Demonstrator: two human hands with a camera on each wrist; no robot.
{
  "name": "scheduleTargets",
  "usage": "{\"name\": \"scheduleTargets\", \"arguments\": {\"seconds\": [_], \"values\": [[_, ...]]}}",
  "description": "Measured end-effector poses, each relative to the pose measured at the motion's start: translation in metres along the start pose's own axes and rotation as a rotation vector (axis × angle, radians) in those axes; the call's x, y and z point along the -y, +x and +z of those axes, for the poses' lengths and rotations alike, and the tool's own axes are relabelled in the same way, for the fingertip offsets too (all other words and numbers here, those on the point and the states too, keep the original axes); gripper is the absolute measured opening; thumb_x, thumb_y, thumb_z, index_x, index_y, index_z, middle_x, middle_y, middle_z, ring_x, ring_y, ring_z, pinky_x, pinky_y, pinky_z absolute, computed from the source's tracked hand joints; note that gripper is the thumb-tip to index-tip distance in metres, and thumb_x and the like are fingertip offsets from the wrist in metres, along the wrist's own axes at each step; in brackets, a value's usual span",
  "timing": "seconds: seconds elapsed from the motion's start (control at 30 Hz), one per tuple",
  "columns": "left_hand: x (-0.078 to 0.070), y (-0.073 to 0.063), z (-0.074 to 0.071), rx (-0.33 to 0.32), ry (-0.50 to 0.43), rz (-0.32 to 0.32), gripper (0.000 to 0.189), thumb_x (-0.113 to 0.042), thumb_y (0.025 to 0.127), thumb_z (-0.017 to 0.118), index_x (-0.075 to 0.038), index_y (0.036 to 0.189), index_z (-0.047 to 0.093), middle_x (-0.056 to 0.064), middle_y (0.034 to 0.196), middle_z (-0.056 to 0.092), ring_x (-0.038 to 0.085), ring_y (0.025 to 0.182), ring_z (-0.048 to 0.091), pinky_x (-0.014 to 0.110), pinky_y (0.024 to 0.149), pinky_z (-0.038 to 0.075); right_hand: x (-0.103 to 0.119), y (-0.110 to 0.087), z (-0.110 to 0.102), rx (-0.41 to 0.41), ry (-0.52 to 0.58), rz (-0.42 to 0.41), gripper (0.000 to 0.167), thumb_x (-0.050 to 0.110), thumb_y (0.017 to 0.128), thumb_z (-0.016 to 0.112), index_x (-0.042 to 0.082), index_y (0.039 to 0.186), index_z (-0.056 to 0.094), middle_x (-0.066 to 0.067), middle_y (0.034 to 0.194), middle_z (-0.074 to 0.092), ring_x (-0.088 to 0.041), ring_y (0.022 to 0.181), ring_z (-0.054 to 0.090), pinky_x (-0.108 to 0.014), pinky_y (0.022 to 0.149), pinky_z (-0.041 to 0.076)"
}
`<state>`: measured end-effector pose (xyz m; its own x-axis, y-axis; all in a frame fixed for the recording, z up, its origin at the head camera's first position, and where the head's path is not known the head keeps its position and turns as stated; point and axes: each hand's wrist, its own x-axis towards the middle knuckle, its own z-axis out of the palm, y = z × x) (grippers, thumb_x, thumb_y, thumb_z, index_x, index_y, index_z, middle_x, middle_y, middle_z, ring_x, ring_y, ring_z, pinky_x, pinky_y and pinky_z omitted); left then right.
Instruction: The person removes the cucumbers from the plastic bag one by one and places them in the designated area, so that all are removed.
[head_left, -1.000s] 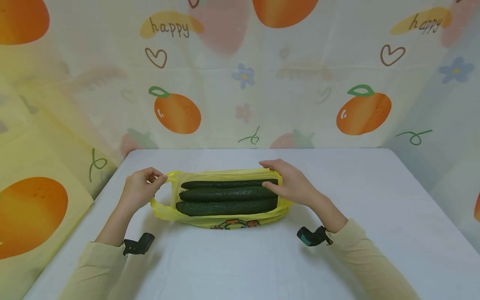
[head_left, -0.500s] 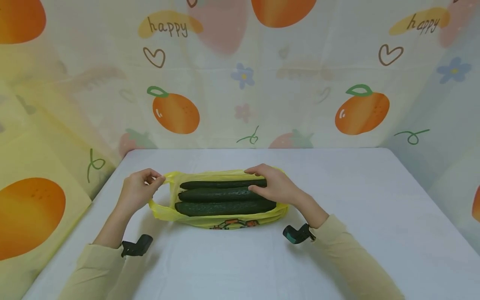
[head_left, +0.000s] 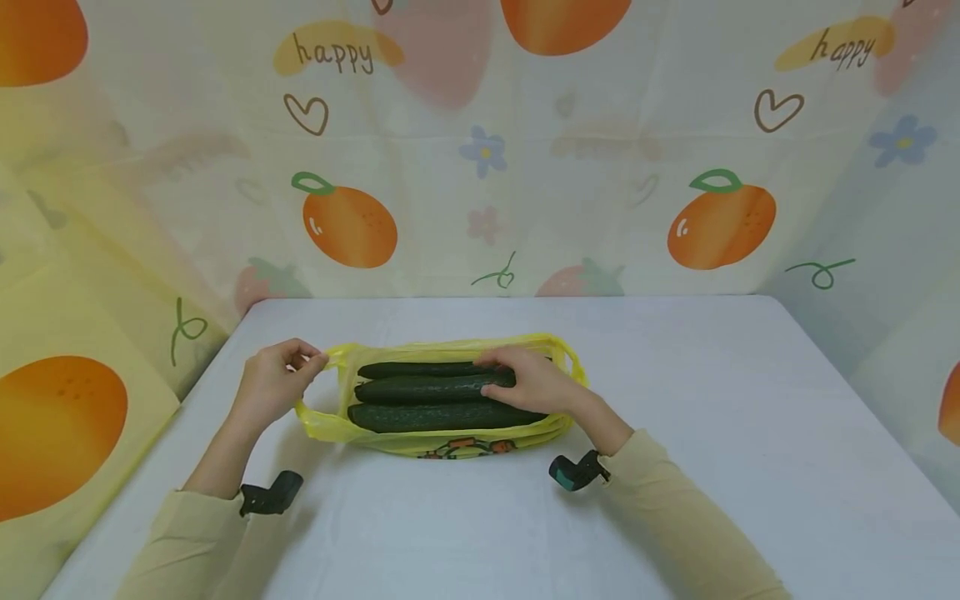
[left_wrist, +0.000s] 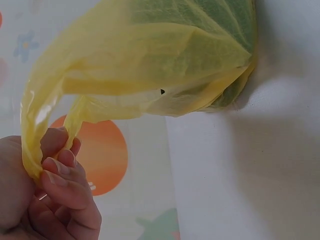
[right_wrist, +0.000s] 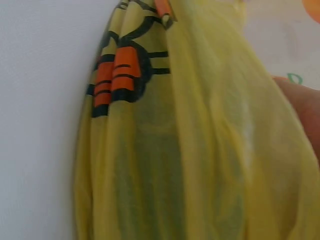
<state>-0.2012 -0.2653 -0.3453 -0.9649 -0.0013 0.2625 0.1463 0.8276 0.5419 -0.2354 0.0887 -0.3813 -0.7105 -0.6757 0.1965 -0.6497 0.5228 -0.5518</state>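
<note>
A yellow plastic bag (head_left: 457, 446) lies on its side with its mouth spread wide. Inside it three dark green cucumbers (head_left: 442, 417) lie side by side. My left hand (head_left: 273, 375) pinches the bag's handles at the left end; in the left wrist view the left hand (left_wrist: 55, 195) has curled fingers around a handle loop. Over the right part of the rear and middle cucumbers is my right hand (head_left: 532, 379), fingers and thumb apart and slightly bent. Whether it grips a cucumber is not plain. In the right wrist view the bag (right_wrist: 155, 130) hides most of that hand.
A white table (head_left: 450, 533) carries the bag. Behind it hangs a pale cloth (head_left: 562, 208) printed with oranges, hearts and flowers. Another handle loop (head_left: 576, 354) stands up at the bag's right end, by my right wrist.
My right hand has moved left and slightly down, from the bag's right end onto the cucumbers. The right handle loop has come into view. My left hand keeps its hold on the bag.
</note>
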Motion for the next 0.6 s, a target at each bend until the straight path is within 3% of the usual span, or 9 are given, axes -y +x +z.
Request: {"name": "scheduleTargets", "arguments": {"seconds": [0.23,0.6], "values": [[0.0,-0.002,0.001,-0.011,-0.016,0.003,0.019,-0.022,0.089,0.06,-0.003,0.087,0.064,0.007,0.068,0.057,0.014,0.054,0.047,0.026,0.042,0.038,-0.002,0.002,0.009,0.043,-0.056,0.043,0.041,0.029,0.089,0.061,0.01,0.125,0.055,-0.005,0.124,0.057,-0.02,0.113,0.054,-0.035,0.092,0.045],[0.003,-0.002,0.006,-0.018,-0.028,-0.009,0.018,-0.022,0.089,0.06,-0.004,0.088,0.064,0.006,0.067,0.058,0.013,0.053,0.047,0.026,0.042,0.039,-0.001,0.004,0.013,0.028,-0.081,0.077,0.037,0.031,0.088,0.061,0.013,0.121,0.059,-0.003,0.118,0.06,-0.018,0.106,0.057,-0.033,0.089,0.046]]}}
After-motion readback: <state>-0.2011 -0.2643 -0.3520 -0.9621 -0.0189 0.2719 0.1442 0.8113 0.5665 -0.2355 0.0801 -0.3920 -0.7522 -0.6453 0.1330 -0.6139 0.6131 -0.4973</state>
